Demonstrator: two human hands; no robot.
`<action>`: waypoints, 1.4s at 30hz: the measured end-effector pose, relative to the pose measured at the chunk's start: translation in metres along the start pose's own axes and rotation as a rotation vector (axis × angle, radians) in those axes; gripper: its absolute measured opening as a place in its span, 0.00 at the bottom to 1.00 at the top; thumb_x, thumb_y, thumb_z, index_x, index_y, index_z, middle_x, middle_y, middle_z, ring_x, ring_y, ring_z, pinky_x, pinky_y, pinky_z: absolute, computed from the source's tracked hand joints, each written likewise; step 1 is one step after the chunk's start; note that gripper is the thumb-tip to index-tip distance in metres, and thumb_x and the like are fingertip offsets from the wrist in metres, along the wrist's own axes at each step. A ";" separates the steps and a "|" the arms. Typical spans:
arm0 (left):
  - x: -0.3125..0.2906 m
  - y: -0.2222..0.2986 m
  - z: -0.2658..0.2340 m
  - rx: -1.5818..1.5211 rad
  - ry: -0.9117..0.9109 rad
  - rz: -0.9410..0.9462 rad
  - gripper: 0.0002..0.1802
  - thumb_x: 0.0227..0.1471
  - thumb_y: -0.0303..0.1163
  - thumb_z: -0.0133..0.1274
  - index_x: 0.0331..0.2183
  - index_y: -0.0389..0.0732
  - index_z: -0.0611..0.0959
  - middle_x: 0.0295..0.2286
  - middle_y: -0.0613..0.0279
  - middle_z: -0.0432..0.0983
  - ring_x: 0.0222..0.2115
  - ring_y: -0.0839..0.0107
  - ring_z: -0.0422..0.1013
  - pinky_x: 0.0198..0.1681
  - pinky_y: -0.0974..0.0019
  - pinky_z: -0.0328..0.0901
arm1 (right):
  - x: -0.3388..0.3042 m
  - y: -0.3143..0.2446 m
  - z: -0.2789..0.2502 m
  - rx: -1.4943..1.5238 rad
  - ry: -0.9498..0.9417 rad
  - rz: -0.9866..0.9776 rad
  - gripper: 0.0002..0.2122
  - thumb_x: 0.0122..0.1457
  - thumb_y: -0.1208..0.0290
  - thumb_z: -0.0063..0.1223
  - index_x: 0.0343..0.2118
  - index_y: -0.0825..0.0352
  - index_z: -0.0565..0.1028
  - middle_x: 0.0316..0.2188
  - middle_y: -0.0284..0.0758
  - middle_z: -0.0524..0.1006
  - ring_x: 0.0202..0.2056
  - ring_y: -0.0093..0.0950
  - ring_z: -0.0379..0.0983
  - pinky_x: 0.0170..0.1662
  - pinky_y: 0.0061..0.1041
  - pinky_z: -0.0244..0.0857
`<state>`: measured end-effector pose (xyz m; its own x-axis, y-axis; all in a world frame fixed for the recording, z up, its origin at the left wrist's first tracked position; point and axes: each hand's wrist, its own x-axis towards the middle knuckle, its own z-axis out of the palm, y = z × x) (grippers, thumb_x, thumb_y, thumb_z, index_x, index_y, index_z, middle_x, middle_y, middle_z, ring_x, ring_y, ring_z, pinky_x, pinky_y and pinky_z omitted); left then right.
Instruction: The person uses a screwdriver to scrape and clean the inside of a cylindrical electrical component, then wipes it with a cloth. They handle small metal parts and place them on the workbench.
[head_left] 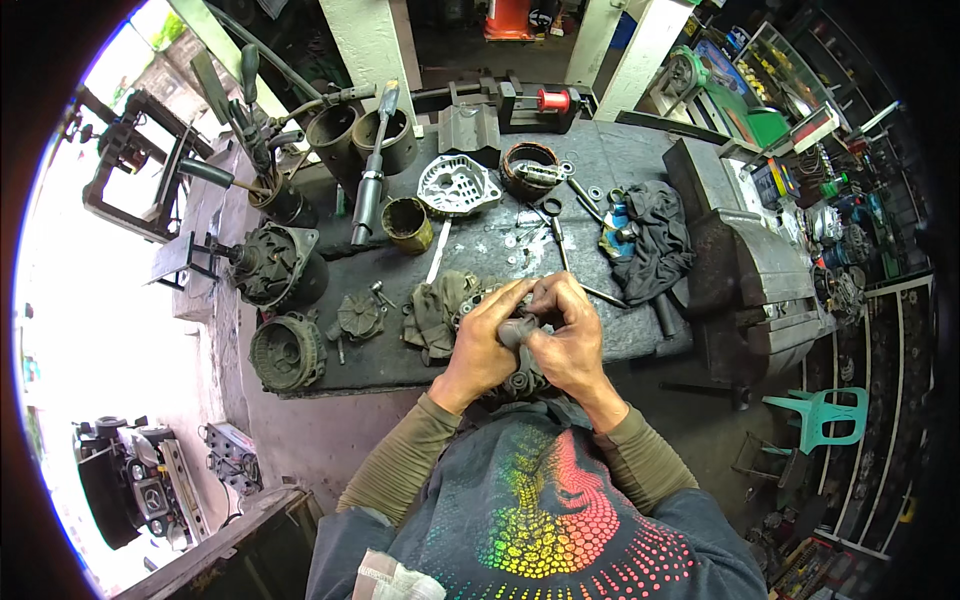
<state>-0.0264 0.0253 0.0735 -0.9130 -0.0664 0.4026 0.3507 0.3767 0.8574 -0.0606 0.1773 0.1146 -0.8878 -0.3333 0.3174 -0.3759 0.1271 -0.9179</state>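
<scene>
Above the bench's near edge, my left hand [482, 345] and my right hand [568, 345] come together, fingers curled inward and nearly touching. Between them bunches a dark grey rag [515, 331], pinched from both sides. Whether it wraps a small part cannot be seen, as the fingers cover most of it. Just left of my left hand lies a crumpled olive cloth [432, 318]. Farther left sits a small, round, finned metal part [360, 316]. Beyond my hands a long-handled wrench [558, 235] lies among scattered washers and small parts.
A silver alternator housing [455, 187], a copper-wound ring [530, 168] and a grimy tin [407, 226] stand at the back. Left are a dirty housing [286, 352] and an alternator [268, 265]. A dark cloth [655, 235] and big vise [760, 290] occupy the right.
</scene>
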 end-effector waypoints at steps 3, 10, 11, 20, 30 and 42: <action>0.001 -0.002 0.001 0.147 0.067 0.072 0.26 0.41 0.20 0.68 0.47 0.35 0.85 0.41 0.48 0.85 0.41 0.53 0.83 0.44 0.59 0.76 | -0.002 -0.002 0.002 -0.078 -0.005 0.089 0.17 0.48 0.78 0.76 0.39 0.69 0.79 0.36 0.35 0.73 0.32 0.24 0.68 0.35 0.25 0.69; -0.003 -0.004 -0.005 0.003 -0.060 0.015 0.25 0.41 0.13 0.61 0.46 0.34 0.86 0.38 0.50 0.84 0.37 0.52 0.83 0.41 0.59 0.76 | 0.000 -0.001 -0.010 -0.089 -0.118 -0.165 0.21 0.49 0.83 0.71 0.49 0.69 0.82 0.42 0.38 0.77 0.45 0.30 0.77 0.46 0.27 0.75; -0.001 -0.004 -0.003 0.000 -0.058 0.021 0.27 0.40 0.12 0.60 0.47 0.34 0.85 0.39 0.49 0.84 0.40 0.51 0.83 0.44 0.57 0.77 | 0.000 0.000 -0.010 -0.123 -0.087 -0.186 0.17 0.49 0.82 0.73 0.44 0.70 0.82 0.39 0.36 0.76 0.42 0.28 0.77 0.43 0.26 0.74; -0.004 -0.008 -0.005 -0.011 -0.036 0.016 0.23 0.41 0.15 0.62 0.44 0.37 0.86 0.36 0.52 0.84 0.37 0.52 0.82 0.40 0.56 0.76 | -0.005 -0.007 -0.005 -0.028 -0.079 0.044 0.14 0.52 0.78 0.74 0.41 0.71 0.82 0.49 0.37 0.74 0.44 0.28 0.77 0.42 0.26 0.74; -0.001 -0.006 -0.002 0.072 -0.091 -0.040 0.23 0.50 0.19 0.62 0.50 0.36 0.84 0.44 0.47 0.85 0.43 0.49 0.84 0.46 0.57 0.76 | -0.004 -0.012 -0.002 0.126 -0.059 0.125 0.10 0.55 0.83 0.68 0.40 0.71 0.84 0.43 0.38 0.76 0.42 0.25 0.77 0.44 0.25 0.74; -0.005 -0.007 0.003 0.100 0.034 -0.014 0.17 0.47 0.22 0.65 0.42 0.35 0.86 0.40 0.50 0.84 0.43 0.50 0.82 0.45 0.56 0.75 | -0.003 -0.006 0.008 0.002 -0.013 -0.032 0.11 0.48 0.86 0.69 0.34 0.67 0.86 0.39 0.37 0.81 0.42 0.35 0.81 0.46 0.31 0.76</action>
<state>-0.0252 0.0254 0.0643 -0.9096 -0.1030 0.4024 0.3134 0.4659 0.8275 -0.0531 0.1703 0.1174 -0.8720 -0.3489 0.3434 -0.4034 0.1147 -0.9078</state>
